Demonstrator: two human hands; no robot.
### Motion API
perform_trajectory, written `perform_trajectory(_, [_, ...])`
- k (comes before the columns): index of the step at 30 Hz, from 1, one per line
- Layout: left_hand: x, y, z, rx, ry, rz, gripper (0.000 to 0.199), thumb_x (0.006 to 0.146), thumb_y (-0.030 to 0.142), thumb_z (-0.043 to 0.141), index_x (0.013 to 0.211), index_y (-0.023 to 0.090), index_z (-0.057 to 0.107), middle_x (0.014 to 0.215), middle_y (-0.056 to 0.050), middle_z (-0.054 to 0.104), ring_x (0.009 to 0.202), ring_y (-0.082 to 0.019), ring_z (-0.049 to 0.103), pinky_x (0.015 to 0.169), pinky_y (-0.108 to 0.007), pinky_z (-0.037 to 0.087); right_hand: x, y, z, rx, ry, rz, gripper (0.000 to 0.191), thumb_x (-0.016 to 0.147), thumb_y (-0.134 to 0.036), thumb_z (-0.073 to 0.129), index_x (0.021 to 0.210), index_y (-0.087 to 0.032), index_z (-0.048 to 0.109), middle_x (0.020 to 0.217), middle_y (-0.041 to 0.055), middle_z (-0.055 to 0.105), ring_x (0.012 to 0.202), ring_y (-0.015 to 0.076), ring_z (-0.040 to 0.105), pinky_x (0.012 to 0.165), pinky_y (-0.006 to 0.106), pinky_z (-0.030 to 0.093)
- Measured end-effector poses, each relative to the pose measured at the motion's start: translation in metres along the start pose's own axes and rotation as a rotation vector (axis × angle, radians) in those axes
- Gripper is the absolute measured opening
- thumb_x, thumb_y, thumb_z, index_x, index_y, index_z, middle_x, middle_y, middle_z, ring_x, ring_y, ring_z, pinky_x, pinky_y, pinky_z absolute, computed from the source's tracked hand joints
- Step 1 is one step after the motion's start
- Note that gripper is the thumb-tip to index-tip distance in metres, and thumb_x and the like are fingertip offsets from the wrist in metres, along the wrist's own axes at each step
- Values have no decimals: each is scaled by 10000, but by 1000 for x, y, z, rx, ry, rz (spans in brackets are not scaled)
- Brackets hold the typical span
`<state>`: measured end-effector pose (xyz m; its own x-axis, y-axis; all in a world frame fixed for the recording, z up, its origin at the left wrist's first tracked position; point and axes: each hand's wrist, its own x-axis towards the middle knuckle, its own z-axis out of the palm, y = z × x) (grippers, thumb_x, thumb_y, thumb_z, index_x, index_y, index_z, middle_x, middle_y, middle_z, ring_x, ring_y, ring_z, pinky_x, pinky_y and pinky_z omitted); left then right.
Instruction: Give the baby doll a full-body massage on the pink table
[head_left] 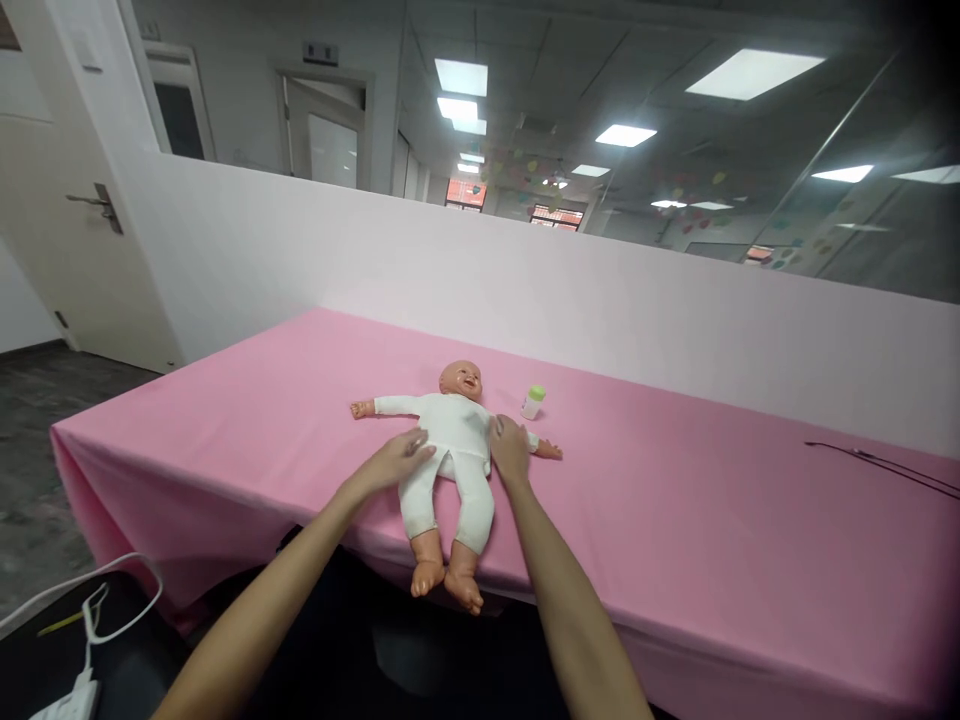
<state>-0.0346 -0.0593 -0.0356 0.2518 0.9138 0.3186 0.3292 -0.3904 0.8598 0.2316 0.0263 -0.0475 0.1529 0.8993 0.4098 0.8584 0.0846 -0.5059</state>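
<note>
A baby doll (457, 425) in a white cloth body lies on its back, its head away from me and its bare feet hanging over the near table edge. Its arms are spread to both sides. My left hand (397, 460) is at the doll's waist on the left, with the thumb and fingers against the white cloth. On the other side, my right hand (510, 448) holds the doll's torso near its arm, fingers curled over the cloth. Past my right hand, a small whitish bottle with a green cap (533, 402) stands upright.
A pink cloth (675, 520) covers the table, which meets a low white wall (600, 300) with glass above. Thin black cable (885, 462) lies at the far right. A white power strip (75, 698) with cords sits on a black surface at lower left. A door (82, 200) stands at left.
</note>
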Motion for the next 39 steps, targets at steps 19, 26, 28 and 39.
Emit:
perform_trajectory(19, [-163, -2, 76, 283, 327, 469, 385, 975, 184, 696, 1356, 240, 679, 1089, -90, 695, 916, -189, 726, 752, -257, 628, 9, 79, -26, 75, 256, 482, 458, 946, -454, 518, 1210, -97, 628, 1197, 259, 670, 1073, 359, 631, 924, 446, 474])
perform_trajectory(26, [-162, 1, 50, 50, 366, 322, 310, 978, 179, 663, 1249, 282, 771, 1121, -69, 724, 968, -212, 748, 801, -276, 659, 14, 69, -24, 877, 382, 578, 323, 819, -515, 712, 768, -218, 595, 660, -6, 586, 608, 174, 540, 555, 285, 443])
perform_trajectory(28, [-149, 5, 29, 26, 414, 276, 236, 945, 209, 709, 1146, 276, 814, 1084, -60, 742, 944, -214, 747, 788, -277, 651, 17, 59, -25, 1106, 407, 560, 356, 789, -495, 760, 683, -224, 554, 578, -47, 497, 535, 134, 463, 515, 270, 409])
perform_trajectory(39, [25, 13, -19, -416, 74, 48, 337, 914, 463, 726, 1011, 154, 819, 1099, -116, 786, 1098, -301, 707, 1005, -422, 548, 2, -31, -19, 1039, -129, -51, 360, 718, -515, 845, 674, -175, 736, 678, 15, 662, 646, 149, 550, 624, 276, 434])
